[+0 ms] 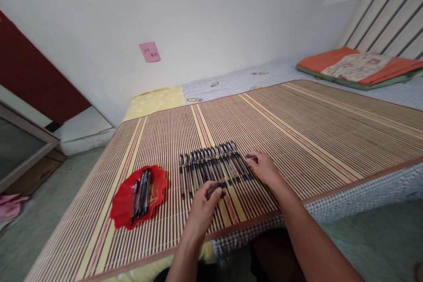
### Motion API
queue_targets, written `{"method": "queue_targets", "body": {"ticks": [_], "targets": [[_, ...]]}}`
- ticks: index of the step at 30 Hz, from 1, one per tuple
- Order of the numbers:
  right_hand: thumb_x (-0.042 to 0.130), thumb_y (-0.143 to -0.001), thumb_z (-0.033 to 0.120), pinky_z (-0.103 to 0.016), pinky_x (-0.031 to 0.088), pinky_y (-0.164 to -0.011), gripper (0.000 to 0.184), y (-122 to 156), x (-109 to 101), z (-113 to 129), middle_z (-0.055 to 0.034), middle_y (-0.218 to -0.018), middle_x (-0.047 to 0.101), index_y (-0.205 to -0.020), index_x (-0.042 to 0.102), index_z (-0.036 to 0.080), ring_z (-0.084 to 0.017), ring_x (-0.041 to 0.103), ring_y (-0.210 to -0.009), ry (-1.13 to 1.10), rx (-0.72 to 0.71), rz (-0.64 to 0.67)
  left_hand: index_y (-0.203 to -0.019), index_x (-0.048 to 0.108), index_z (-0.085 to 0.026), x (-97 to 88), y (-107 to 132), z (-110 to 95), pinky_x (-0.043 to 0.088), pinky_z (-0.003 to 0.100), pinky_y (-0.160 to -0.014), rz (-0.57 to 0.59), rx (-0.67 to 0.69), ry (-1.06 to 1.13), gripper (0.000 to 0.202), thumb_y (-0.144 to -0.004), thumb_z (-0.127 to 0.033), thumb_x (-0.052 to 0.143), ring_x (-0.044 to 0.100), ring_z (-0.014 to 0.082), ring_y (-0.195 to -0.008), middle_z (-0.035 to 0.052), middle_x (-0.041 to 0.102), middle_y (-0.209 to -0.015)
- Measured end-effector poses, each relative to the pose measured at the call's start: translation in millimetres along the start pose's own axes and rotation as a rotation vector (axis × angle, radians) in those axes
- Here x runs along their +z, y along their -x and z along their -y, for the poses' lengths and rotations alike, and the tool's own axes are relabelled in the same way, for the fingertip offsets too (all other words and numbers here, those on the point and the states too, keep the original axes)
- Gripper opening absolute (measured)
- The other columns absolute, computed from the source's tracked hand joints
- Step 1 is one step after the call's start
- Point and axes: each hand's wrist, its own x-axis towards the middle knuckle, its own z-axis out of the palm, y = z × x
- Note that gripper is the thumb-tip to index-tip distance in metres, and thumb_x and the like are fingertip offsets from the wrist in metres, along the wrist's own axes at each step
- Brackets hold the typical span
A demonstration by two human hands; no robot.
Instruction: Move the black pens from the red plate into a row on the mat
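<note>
A row of several dark pens [214,165] lies side by side on the striped mat, their clips at the far end. My left hand [206,202] is at the near ends of the middle pens, fingers bent and thumb apart from them; whether its fingertips touch the pens is hard to make out. Beside the row's right end, my right hand [263,167] has loosely curved fingers with a gap at the thumb and holds nothing visible. To the left, a red scalloped dish [122,200] carries several more pens [142,194].
The mat [297,141] covers a bed along the white wall, which bears a pink note [150,52]. A folded orange and floral cloth [360,68] lies at the far right by a slatted headboard [390,13]. Pink fabric [11,207] rests near the floor at left.
</note>
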Motion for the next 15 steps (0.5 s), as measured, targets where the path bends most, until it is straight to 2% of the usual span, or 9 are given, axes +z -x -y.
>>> {"method": "queue_targets", "body": {"ticks": [4, 7, 9, 11, 14, 15], "targets": [[0.056, -0.085, 0.033, -0.032, 0.05, -0.075, 0.022, 18.5, -10.3, 23.8, -0.0084, -0.086, 0.072, -0.093, 0.069, 0.017, -0.022, 0.066, -0.081, -0.137, -0.034, -0.074, -0.09, 0.067, -0.018, 1.1, -0.2, -1.1, 0.048, 0.033, -0.085, 0.0, 0.006, 0.005, 0.028, -0.081, -0.045, 0.067, 0.066, 0.0207, -0.088, 0.0049, 0.071, -0.087], [0.054, -0.089, 0.041, -0.028, 0.045, -0.061, 0.027, 50.2, -13.5, 59.0, -0.0027, -0.071, 0.066, -0.094, 0.068, 0.018, -0.018, 0.06, -0.065, -0.272, -0.036, 0.067, -0.087, 0.065, -0.018, 0.3, 1.8, -5.2, 0.048, 0.031, -0.081, -0.004, 0.023, -0.011, 0.027, -0.081, -0.044, 0.066, 0.065, 0.0197, -0.083, 0.004, 0.07, -0.083], [0.054, -0.09, 0.039, -0.026, 0.043, -0.061, 0.025, 79.8, -11.4, 80.9, -0.0007, -0.07, 0.064, -0.087, 0.068, 0.019, -0.016, 0.057, -0.065, -0.337, -0.077, 0.261, -0.081, 0.063, -0.018, -0.8, 5.3, -8.5, 0.046, 0.028, -0.075, -0.019, 0.049, -0.039, 0.026, -0.082, -0.044, 0.064, 0.062, 0.0179, -0.077, 0.0021, 0.066, -0.075], [0.06, -0.086, 0.033, -0.024, 0.043, -0.064, 0.017, 113.4, -5.6, 92.8, 0.0, -0.074, 0.067, -0.082, 0.07, 0.02, -0.015, 0.059, -0.07, -0.383, -0.115, 0.517, -0.074, 0.06, -0.018, -2.3, 11.8, -10.0, 0.044, 0.026, -0.067, -0.052, 0.076, -0.067, 0.029, -0.084, -0.045, 0.064, 0.057, 0.0154, -0.068, -0.0006, 0.06, -0.067], [0.071, -0.074, 0.029, -0.022, 0.043, -0.061, 0.015, 164.7, 11.6, 83.8, 0.0031, -0.076, 0.071, -0.087, 0.076, 0.023, -0.014, 0.062, -0.068, -0.35, -0.139, 1.036, -0.07, 0.058, -0.019, -8.4, 29.5, -3.5, 0.039, 0.023, -0.058, -0.108, 0.094, -0.07, 0.036, -0.083, -0.051, 0.066, 0.049, 0.0127, -0.059, -0.0035, 0.052, -0.061], [0.072, -0.072, 0.03, -0.022, 0.042, -0.058, 0.014, 180.7, 19.7, 74.6, 0.0038, -0.073, 0.07, -0.084, 0.077, 0.025, -0.014, 0.062, -0.066, -0.302, -0.14, 1.122, -0.071, 0.058, -0.019, -13.1, 38.4, 1.6, 0.039, 0.023, -0.057, -0.133, 0.093, -0.067, 0.037, -0.082, -0.053, 0.067, 0.049, 0.0126, -0.058, -0.0037, 0.052, -0.061]]}}
